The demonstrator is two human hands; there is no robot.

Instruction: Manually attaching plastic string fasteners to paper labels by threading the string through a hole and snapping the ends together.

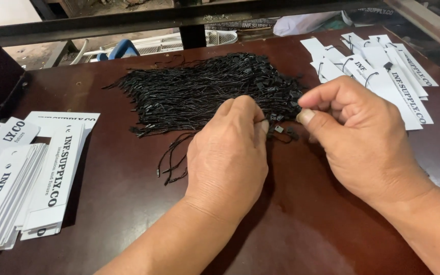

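Note:
A large pile of black tag strings with small plastic clasps (204, 91) lies on the dark brown table (306, 224). My left hand (227, 153) rests at the pile's near edge, fingers curled and pinching strings near their clasp ends. My right hand (357, 137) is just to the right, thumb and forefinger pinched together at the pile's right edge by the clasps (280, 128). A few loose strings (171, 163) trail out left of my left hand. What exactly sits between the fingertips is hidden.
Stacks of long white paper tags with black print (21, 178) lie at the left. More white tags, some with strings attached (383, 76), are spread at the far right. A metal rail and clutter stand beyond the table's far edge.

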